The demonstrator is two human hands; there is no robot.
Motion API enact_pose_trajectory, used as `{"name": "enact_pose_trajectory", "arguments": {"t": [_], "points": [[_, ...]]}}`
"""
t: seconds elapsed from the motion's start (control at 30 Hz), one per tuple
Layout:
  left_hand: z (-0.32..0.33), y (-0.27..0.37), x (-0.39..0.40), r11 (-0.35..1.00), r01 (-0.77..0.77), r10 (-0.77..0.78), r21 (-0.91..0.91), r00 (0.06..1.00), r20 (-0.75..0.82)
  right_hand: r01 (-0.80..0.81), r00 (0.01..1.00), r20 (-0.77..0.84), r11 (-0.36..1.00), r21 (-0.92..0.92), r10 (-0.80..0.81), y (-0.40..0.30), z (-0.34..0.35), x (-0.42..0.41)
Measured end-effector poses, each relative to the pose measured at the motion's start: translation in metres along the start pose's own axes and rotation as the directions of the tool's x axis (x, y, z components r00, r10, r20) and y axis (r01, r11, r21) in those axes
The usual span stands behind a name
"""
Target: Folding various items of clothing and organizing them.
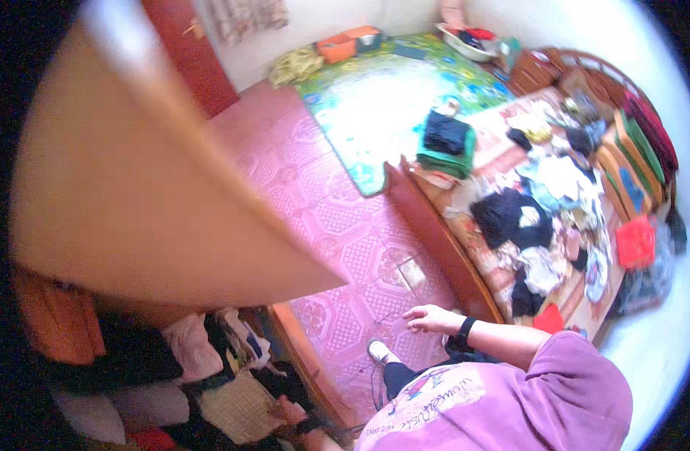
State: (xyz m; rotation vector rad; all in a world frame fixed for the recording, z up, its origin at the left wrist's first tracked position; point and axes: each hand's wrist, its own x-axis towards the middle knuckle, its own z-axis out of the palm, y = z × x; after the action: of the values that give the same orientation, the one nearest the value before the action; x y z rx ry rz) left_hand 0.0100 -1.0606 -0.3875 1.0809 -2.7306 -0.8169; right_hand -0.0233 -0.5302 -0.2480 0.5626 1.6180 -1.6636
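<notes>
Low in the view, my left hand [291,410] grips the right edge of a beige folded cloth [240,407] inside a wardrobe. Around that cloth lie a pale pink garment [195,346], grey folded fabric [150,401] and dark clothes, partly lost in shadow. My right hand [435,320], with a black band on its wrist, hangs over the tiled floor near the bed's side. It holds nothing, and its fingers are loosely bent and apart. A large tan wardrobe door [153,191] stands swung out on the left, blurred and close to the camera.
A wooden bed [443,242] on the right is strewn with clothes, including a black garment [511,217]. Dark and green folded clothes [446,138] sit at its corner. Beyond are a floor mat [322,107], orange boxes [348,45] and a white basin [474,53].
</notes>
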Motion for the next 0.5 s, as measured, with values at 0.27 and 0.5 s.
{"name": "enact_pose_trajectory", "arguments": {"t": [0.27,0.5], "points": [[0.067,0.339,-0.208,0.935,0.131,0.191,-0.33,0.6,0.777,0.192,0.979,-0.144,0.89,0.414,-0.145,0.051,-0.182,-0.164],[0.129,0.537,-0.322,0.916,-0.139,0.4,-0.375,0.368,0.839,0.49,0.811,-0.581,0.618,0.614,-0.066,0.157,-0.374,-0.282]]}}
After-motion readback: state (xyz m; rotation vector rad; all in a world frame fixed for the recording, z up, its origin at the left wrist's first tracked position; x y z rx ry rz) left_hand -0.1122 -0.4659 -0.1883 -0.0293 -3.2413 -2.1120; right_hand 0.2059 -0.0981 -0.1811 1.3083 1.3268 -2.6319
